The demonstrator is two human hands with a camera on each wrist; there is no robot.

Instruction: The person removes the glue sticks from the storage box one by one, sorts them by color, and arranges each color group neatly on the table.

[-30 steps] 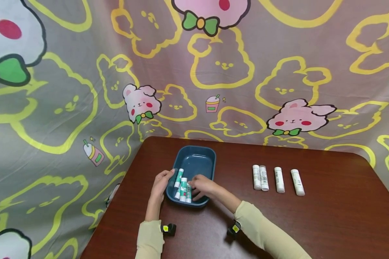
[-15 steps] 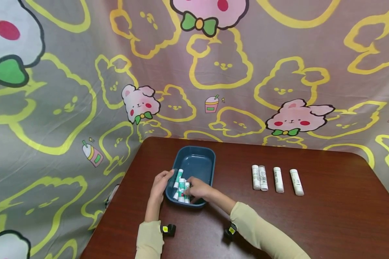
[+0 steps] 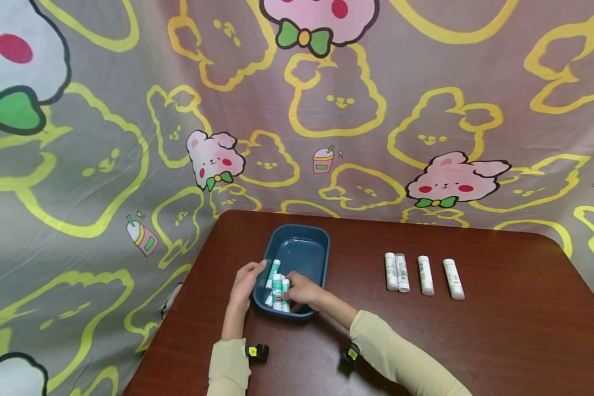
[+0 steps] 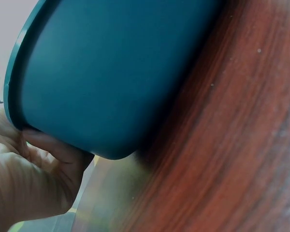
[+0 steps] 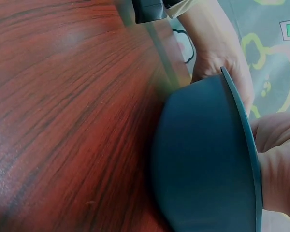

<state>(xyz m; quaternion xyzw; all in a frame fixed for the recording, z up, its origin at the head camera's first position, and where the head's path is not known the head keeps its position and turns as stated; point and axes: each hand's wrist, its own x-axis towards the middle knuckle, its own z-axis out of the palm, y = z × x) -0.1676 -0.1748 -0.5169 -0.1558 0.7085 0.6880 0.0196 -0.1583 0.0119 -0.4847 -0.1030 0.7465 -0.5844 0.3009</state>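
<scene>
Left hand (image 3: 246, 281) grips the left rim of the blue tray (image 3: 302, 253), its fingers lying over the edge and its thumb, as the left wrist view shows, bent against the outer wall just under the lip; right hand (image 3: 304, 288) reaches over the tray's right rim and down into its near half, fingers bent down and touching the rightmost of the green-and-white tubes (image 3: 277, 291), though its fingertips are partly hidden and whether they pinch that tube I cannot tell; in the right wrist view the tray's wall hides those fingers altogether; at least four such tubes lie in the near left part of the tray, some overlapping, one of them leaning toward its left wall; the tray's far half shows its bare, glossy floor; the tray sits on the dark reddish-brown bench (image 3: 524, 319); well to the right of the tray lie four mostly white tubes, a side-by-side pair (image 3: 396, 272) nearest it, then a single tube (image 3: 425, 275), then a slightly slanted tube (image 3: 454, 279) farthest from it; nearer the viewer than the tray, pale yellow sleeves (image 3: 401, 352) cover both forearms, with a small black device (image 3: 257, 352) at each wrist; behind the tray hangs a grey-pink cloth (image 3: 346, 110) printed with cartoon rabbits and yellow outlines.
</scene>
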